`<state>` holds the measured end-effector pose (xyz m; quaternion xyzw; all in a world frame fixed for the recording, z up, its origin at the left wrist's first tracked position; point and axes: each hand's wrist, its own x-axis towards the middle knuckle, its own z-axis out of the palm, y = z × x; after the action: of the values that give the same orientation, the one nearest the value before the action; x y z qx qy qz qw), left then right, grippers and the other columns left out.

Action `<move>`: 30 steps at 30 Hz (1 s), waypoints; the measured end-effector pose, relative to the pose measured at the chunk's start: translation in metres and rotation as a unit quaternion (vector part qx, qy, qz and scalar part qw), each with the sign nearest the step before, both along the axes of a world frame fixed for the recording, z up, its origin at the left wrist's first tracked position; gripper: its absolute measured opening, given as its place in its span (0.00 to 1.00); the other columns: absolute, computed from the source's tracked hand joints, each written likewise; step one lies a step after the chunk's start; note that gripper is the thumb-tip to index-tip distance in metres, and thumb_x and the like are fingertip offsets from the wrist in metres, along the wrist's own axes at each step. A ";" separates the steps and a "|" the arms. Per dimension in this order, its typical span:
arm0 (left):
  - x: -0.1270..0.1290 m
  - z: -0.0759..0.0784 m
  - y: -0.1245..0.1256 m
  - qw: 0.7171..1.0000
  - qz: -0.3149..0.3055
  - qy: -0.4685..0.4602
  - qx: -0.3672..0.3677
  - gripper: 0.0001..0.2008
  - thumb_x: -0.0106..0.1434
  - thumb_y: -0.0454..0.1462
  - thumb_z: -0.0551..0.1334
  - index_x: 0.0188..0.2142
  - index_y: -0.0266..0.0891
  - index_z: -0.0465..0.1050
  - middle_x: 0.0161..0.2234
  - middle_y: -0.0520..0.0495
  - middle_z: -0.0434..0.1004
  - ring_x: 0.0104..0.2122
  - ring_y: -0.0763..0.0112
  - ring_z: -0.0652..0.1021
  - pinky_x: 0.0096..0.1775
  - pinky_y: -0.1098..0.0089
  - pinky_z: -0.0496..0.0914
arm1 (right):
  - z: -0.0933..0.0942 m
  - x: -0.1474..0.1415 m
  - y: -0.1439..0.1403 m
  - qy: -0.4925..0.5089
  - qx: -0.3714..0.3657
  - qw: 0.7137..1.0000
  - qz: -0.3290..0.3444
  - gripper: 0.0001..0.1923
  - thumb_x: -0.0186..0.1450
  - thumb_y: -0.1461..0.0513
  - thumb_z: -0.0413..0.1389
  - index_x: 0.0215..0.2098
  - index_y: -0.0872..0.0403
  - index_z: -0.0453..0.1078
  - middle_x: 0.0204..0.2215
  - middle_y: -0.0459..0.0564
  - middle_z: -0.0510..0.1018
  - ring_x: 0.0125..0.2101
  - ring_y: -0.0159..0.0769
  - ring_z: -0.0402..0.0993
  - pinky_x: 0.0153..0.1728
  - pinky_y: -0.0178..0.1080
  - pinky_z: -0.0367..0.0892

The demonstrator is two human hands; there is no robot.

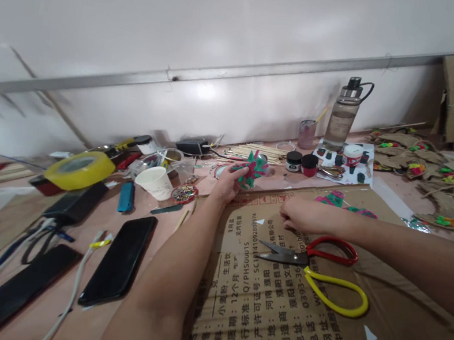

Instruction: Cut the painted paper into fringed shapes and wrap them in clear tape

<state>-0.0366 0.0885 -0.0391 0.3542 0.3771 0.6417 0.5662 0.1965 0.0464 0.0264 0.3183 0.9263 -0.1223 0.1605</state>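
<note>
My left hand [231,183] is closed on a pink-and-green cut piece [252,170], whose spiky strips fan out above the far edge of the cardboard sheet [383,332]. My right hand [302,215] is closed low over the cardboard, fingers curled; whatever it may hold is hidden. Just below it lie scissors [308,259] with one red and one yellow handle, blades parted and pointing left. More pink-and-green pieces [331,198] rest behind my right wrist. Small white paper scraps [370,336] lie on the printed cardboard.
Left of my arm are a phone [118,261], a paper cup [155,182], a dish of beads [184,193] and a yellow tape roll [80,169]. Behind stand paint jars [293,161] and a water bottle [342,117]. Decorated cardboard shapes [441,199] lie at right.
</note>
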 end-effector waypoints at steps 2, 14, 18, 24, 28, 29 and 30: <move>0.000 0.000 0.000 1.000 -0.002 -0.003 0.003 0.18 0.44 0.36 0.79 0.32 0.39 0.76 0.28 0.52 0.82 0.25 0.71 0.80 0.31 0.69 0.78 | 0.002 0.002 -0.003 -0.003 0.012 1.000 0.007 0.15 0.67 0.63 0.53 0.42 0.64 0.80 0.35 0.62 0.83 0.29 0.40 0.73 0.28 0.38 0.56; -0.002 -0.001 -0.001 1.000 0.006 -0.006 0.013 0.18 0.43 0.36 0.79 0.32 0.39 0.76 0.28 0.52 0.82 0.25 0.72 0.80 0.28 0.73 0.76 | 0.003 0.017 -0.005 0.049 -0.008 0.998 -0.027 0.11 0.64 0.66 0.57 0.43 0.59 0.79 0.37 0.55 0.83 0.32 0.37 0.74 0.29 0.34 0.60; -0.002 -0.004 0.001 1.000 0.000 -0.003 0.014 0.20 0.42 0.37 0.79 0.33 0.39 0.76 0.28 0.53 0.81 0.24 0.73 0.79 0.27 0.73 0.76 | -0.007 0.015 -0.009 0.048 0.018 0.998 -0.029 0.12 0.66 0.64 0.55 0.40 0.64 0.79 0.36 0.62 0.83 0.31 0.40 0.73 0.29 0.37 0.61; -0.002 -0.008 0.003 1.000 -0.002 -0.010 0.027 0.20 0.39 0.36 0.80 0.31 0.38 0.75 0.30 0.51 0.82 0.27 0.71 0.80 0.30 0.71 0.76 | -0.022 0.026 -0.008 0.087 0.027 0.995 -0.040 0.10 0.65 0.64 0.55 0.39 0.60 0.78 0.34 0.56 0.82 0.29 0.37 0.71 0.29 0.36 0.60; 0.000 -0.006 0.002 1.000 0.007 0.009 0.020 0.21 0.39 0.37 0.80 0.32 0.38 0.76 0.30 0.50 0.83 0.27 0.70 0.80 0.29 0.71 0.75 | 0.007 0.050 -0.036 0.199 -0.139 0.970 -0.007 0.09 0.63 0.61 0.61 0.42 0.54 0.78 0.35 0.48 0.81 0.33 0.35 0.73 0.32 0.33 0.64; 0.001 -0.005 0.001 1.000 0.008 0.018 0.017 0.21 0.39 0.37 0.80 0.32 0.38 0.77 0.30 0.50 0.83 0.26 0.70 0.80 0.29 0.71 0.74 | 0.019 0.056 -0.048 0.209 -0.203 0.956 0.021 0.11 0.63 0.60 0.63 0.44 0.52 0.78 0.37 0.47 0.81 0.34 0.35 0.74 0.34 0.33 0.66; 0.001 -0.003 0.000 0.999 0.008 0.027 0.015 0.21 0.39 0.38 0.80 0.32 0.37 0.77 0.29 0.50 0.82 0.26 0.71 0.80 0.28 0.72 0.74 | 0.031 0.060 -0.060 0.206 -0.269 0.939 0.055 0.14 0.62 0.60 0.64 0.46 0.51 0.78 0.38 0.46 0.81 0.36 0.35 0.75 0.36 0.33 0.67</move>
<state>-0.0352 0.0887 -0.0424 0.3768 0.3856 0.6420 0.5450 0.2564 -0.0138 0.0577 0.1797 0.8876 -0.4209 0.0527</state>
